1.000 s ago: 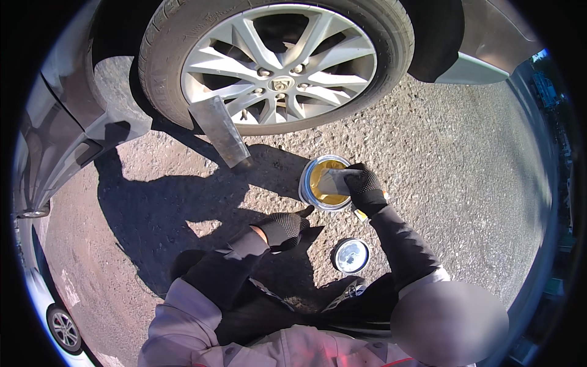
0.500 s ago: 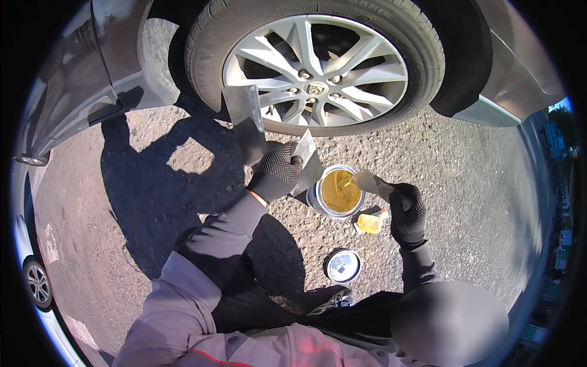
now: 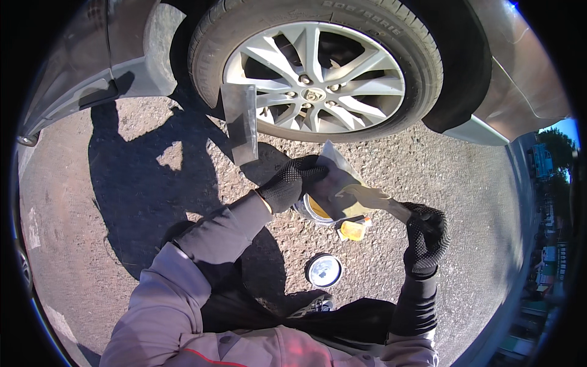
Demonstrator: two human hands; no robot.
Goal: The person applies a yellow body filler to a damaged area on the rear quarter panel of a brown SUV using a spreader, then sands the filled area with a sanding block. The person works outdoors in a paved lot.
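While raised lettering curves along the tyre and an emblem marks the wheel, my left hand pinches a thin grey sheet between its fingers over an open can; my right hand's fingers close around a putty-smeared scraper, its blade overlapping the sheet. A yellow-orange container, its print too small for me to read, lies beside the can.

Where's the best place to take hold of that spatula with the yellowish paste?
Probably the narrow end, coming from the right. The spatula widens toward its left end, which bears paste and is by the grey plate, so gripping there would likely be messy and cramped. The right hand grips the narrow end.
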